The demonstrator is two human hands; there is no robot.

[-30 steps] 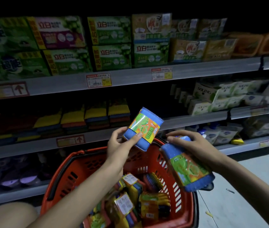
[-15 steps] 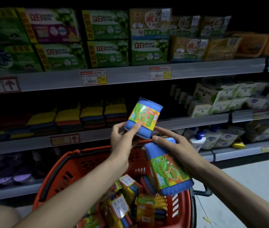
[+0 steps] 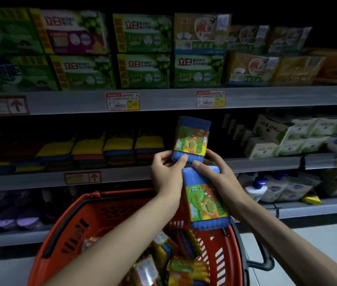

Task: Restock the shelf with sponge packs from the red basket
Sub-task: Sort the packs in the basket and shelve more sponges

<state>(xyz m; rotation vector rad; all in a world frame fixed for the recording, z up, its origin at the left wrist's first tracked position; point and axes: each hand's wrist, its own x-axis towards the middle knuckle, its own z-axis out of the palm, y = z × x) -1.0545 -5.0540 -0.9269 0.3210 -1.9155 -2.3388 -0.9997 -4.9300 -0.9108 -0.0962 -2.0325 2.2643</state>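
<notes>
Shelf [image 3: 122, 176] being restocked, centre frame
Upper pack [image 3: 191, 139] is pinched by left hand [image 3: 167, 174], lower pack [image 3: 205, 201] gripped by right hand [image 3: 215, 174]; best laid flat beside stacked sponges [image 3: 120, 145].

Wrapped sponge packs [image 3: 186, 267] are lying in the red plastic basket [image 3: 114, 205], which is sitting before the grey metal shelf [image 3: 122, 176]; stacked yellow sponges [image 3: 118, 145] are sitting on that shelf.
</notes>
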